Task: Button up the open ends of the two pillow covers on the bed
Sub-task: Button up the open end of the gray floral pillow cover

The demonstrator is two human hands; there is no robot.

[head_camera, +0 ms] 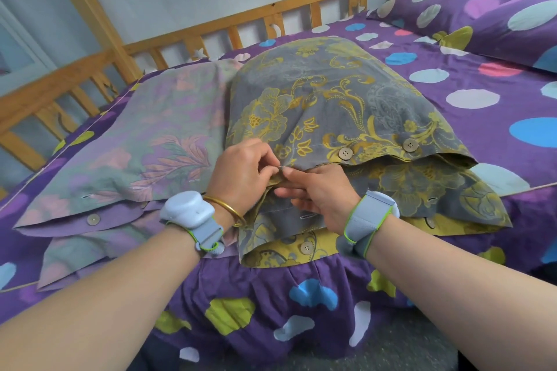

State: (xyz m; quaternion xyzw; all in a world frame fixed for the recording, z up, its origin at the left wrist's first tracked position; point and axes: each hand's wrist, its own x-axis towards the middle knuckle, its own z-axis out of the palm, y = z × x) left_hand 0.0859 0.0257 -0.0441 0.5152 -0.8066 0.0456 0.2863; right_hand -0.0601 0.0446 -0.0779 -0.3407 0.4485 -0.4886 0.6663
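Now the grey-gold cover lies mid-bed, its open end toward me, two buttons done along the flap toward three o'clock, one buttonhole empty below. At nine o'clock the pastel cover gapes, unbuttoned. My left hand pinches the flap's edge; my right hand, palm down, nips the same fold, fingertips touching.

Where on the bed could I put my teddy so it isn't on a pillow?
There is bare purple dotted bedspread right of the grey-and-gold pillow, before the spotted pillows in the far corner. The near middle is crowded: both hands, left hand and right hand, work at that pillow's open end, and the pastel floral pillow fills the left.
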